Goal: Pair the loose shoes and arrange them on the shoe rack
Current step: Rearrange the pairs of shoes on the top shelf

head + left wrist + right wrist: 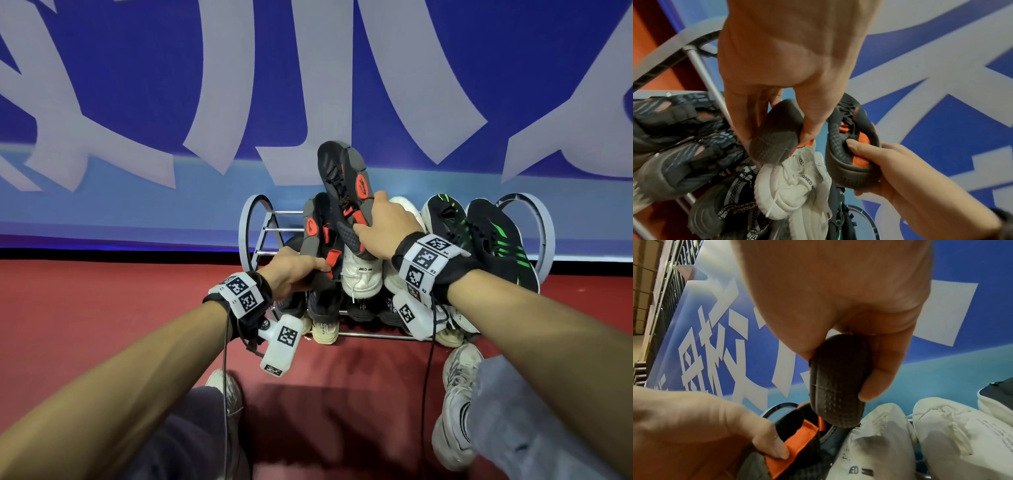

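Note:
Two matching dark grey shoes with orange trim are in my hands above the shoe rack [249, 219]. My left hand [301, 274] grips the heel of one grey-orange shoe [317, 229], which leans toe-up at the left of the rack's top shelf; the left wrist view shows thumb and fingers pinching that heel [774, 141]. My right hand [383, 229] holds the other grey-orange shoe [342, 174] raised higher, toe up, fingers wrapped round its heel [836, 378]. A white shoe [361, 277] sits just below both.
A pair of black shoes with green stripes [493, 240] fills the right of the top shelf. Dark patterned shoes [684, 162] lie on the lower shelf. A blue banner wall stands right behind the rack. My own feet in pale sneakers [455, 404] rest on the red floor.

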The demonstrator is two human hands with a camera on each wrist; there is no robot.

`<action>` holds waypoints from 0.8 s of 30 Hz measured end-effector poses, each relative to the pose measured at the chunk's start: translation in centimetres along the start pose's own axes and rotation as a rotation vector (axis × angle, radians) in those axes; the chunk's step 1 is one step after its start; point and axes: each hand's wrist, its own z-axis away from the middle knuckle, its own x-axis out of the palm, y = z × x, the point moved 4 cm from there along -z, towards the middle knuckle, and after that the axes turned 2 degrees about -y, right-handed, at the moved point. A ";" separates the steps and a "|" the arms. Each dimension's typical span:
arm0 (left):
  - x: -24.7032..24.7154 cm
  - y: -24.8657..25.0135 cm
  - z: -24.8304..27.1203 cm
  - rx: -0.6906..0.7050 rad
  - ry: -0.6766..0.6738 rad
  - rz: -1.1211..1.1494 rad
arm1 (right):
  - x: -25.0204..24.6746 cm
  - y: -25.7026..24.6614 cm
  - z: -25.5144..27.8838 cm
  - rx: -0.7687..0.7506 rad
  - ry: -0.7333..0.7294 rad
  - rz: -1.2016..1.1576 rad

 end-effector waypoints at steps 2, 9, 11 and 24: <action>0.0 0.3 0.1 0.013 0.024 -0.028 | 0.3 0.1 -0.1 0.013 -0.012 0.011; -1.0 0.5 0.6 -0.091 -0.067 0.109 | 1.6 -0.1 0.1 0.024 -0.081 -0.001; -1.6 0.4 0.6 -0.103 -0.099 0.176 | 2.4 -0.1 0.0 0.034 -0.133 -0.012; -7.3 -2.4 0.8 -0.137 -0.018 0.438 | 5.5 -1.8 -0.1 0.243 -0.398 -0.428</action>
